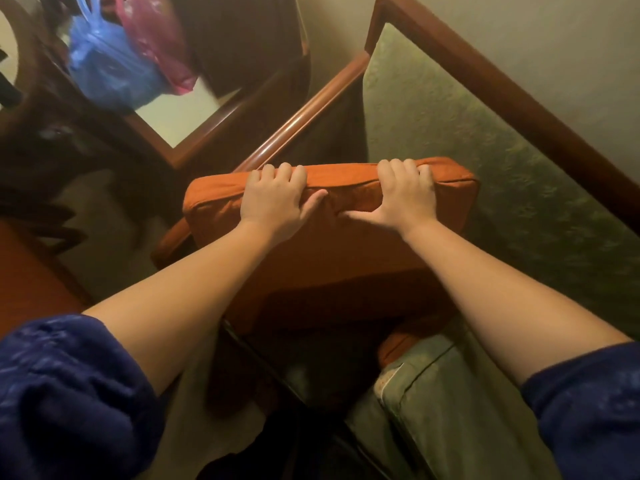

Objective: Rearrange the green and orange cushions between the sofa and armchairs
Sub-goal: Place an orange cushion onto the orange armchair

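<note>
Both hands grip one orange cushion [332,244] along its far edge. Left hand [273,199] is closed over the edge, fingers curled behind, thumb flat on the near face. Right hand [405,195] is clamped likewise, thumb stretched left along the face. Cushion stands tilted at the chair's wooden armrest [304,112], in front of the green back cushion [485,161]; a green seat cushion [446,410] lies below right.

I can't see my fingertips: on both my left hand [273,199] and right hand [407,195] they curl out of sight over the far edge of the orange cushion [329,244]. The cushion's lower part is hidden behind my forearms. The blue bag [104,64] and pink bag [152,39] are blurred, and the picture's edge cuts off the green seat cushion [450,410].
</note>
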`<state>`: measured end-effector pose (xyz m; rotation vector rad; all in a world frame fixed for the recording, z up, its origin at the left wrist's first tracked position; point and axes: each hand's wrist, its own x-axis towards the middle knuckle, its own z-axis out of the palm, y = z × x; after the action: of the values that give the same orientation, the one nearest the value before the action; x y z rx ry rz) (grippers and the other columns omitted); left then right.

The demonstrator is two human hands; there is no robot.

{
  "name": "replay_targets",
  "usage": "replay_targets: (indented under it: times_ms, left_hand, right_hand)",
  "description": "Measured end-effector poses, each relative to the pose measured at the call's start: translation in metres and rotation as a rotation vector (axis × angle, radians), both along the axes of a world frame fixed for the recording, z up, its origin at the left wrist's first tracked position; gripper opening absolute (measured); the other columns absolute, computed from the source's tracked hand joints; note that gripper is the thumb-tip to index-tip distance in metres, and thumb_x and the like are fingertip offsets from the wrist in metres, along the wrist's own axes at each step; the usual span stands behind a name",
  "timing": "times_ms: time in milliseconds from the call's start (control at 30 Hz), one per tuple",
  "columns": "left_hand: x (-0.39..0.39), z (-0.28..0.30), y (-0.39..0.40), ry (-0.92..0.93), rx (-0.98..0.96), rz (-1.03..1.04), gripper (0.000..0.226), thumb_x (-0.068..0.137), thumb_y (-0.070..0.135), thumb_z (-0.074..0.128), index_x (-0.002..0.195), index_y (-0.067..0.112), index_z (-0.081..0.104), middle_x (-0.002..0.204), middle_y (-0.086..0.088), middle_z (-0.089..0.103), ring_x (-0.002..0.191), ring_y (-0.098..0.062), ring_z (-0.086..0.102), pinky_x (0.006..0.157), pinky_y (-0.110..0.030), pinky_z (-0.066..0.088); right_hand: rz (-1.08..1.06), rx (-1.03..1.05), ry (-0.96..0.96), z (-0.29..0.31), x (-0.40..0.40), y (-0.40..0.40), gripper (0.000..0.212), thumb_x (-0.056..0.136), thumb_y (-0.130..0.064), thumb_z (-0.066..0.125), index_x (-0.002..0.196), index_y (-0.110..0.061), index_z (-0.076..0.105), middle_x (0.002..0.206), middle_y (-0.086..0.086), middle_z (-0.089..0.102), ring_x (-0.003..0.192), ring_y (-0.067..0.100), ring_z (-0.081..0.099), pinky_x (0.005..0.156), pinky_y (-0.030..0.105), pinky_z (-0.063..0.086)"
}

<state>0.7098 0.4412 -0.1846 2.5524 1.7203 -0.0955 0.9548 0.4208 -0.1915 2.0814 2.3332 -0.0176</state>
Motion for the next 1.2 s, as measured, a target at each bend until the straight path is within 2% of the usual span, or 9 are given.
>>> replay_targets:
  times_ms: [133,267,400,500,600,700,833,967,1200]
  left_hand:
    - [-0.010,0.022,-0.025,-0.029,-0.069,-0.042,0.065,0.099,0.070,0.018,0.110,0.022,0.059,0.111,-0.005,0.068,0.097,-0.028,0.064,0.079,-0.040,0.054]
    - [-0.018,0.050,-0.072,-0.065,-0.130,-0.061,0.063,0.098,0.071,0.019,0.088,0.024,0.060,0.088,-0.002,0.069,0.076,-0.025,0.065,0.063,-0.036,0.052]
    - [-0.029,0.087,-0.121,-0.085,-0.242,-0.077,0.069,0.095,0.073,0.011,0.079,0.026,0.059,0.075,0.003,0.066,0.066,-0.019,0.061,0.057,-0.032,0.050]
    - [-0.039,0.110,-0.145,-0.103,-0.287,-0.096,0.075,0.093,0.074,0.010,0.079,0.022,0.063,0.074,0.001,0.066,0.068,-0.021,0.063,0.064,-0.036,0.055]
    - [-0.066,0.132,-0.168,-0.170,-0.199,-0.055,0.075,0.094,0.072,0.007,0.071,0.022,0.059,0.073,-0.001,0.069,0.067,-0.025,0.064,0.061,-0.033,0.051]
    - [-0.112,0.162,-0.197,-0.223,-0.082,0.005,0.073,0.096,0.069,0.014,0.064,0.020,0.057,0.066,-0.002,0.068,0.060,-0.027,0.064,0.053,-0.029,0.037]
    - [-0.179,0.199,-0.248,-0.263,-0.052,0.107,0.079,0.097,0.071,0.010,0.062,0.019,0.058,0.059,0.003,0.063,0.054,-0.021,0.062,0.051,-0.025,0.033]
    - [-0.236,0.237,-0.311,-0.306,0.009,0.249,0.071,0.097,0.069,0.017,0.060,0.022,0.055,0.057,0.003,0.062,0.053,-0.020,0.062,0.050,-0.024,0.032]
    - [-0.338,0.271,-0.440,-0.239,0.141,0.517,0.083,0.090,0.077,0.006,0.075,0.024,0.069,0.073,-0.003,0.073,0.073,-0.030,0.070,0.060,-0.033,0.045]
  right_hand:
    - [0.075,-0.053,0.049,0.019,-0.002,-0.027,0.082,0.056,-0.089,0.063,0.087,-0.013,0.061,0.081,0.011,0.066,0.076,0.034,0.062,0.067,0.040,0.040]
    - [0.022,-0.159,0.031,0.054,-0.013,-0.070,0.060,0.041,-0.062,0.092,0.070,-0.016,0.066,0.065,0.010,0.068,0.062,0.034,0.067,0.060,0.035,0.048]
    - [-0.060,-0.333,0.044,0.101,-0.031,-0.111,0.034,0.054,-0.035,0.084,0.082,-0.016,0.076,0.075,0.010,0.075,0.075,0.037,0.072,0.070,0.037,0.054]
    - [-0.088,-0.367,0.074,0.126,-0.041,-0.133,0.041,0.063,-0.025,0.078,0.103,-0.022,0.081,0.095,0.010,0.079,0.091,0.036,0.073,0.079,0.037,0.055]
    - [-0.033,-0.302,0.119,0.154,-0.063,-0.148,0.043,0.056,-0.018,0.077,0.098,-0.025,0.082,0.087,0.010,0.079,0.079,0.037,0.074,0.069,0.037,0.057]
    - [0.126,-0.116,0.162,0.193,-0.100,-0.157,0.020,0.057,-0.035,0.061,0.067,-0.024,0.075,0.061,0.004,0.071,0.053,0.034,0.066,0.049,0.028,0.044]
    - [0.392,-0.059,0.149,0.234,-0.155,-0.174,0.055,0.063,-0.079,0.069,0.059,-0.025,0.064,0.055,-0.005,0.063,0.048,0.022,0.061,0.049,0.023,0.027]
    - [0.537,-0.172,0.167,0.263,-0.222,-0.198,0.076,0.052,-0.101,0.049,0.063,-0.027,0.060,0.064,-0.009,0.063,0.059,0.019,0.060,0.052,0.028,0.038]
    - [0.816,-0.204,0.140,0.298,-0.357,-0.264,0.085,0.051,-0.108,0.041,0.067,-0.027,0.060,0.066,-0.008,0.062,0.061,0.017,0.058,0.056,0.030,0.048]
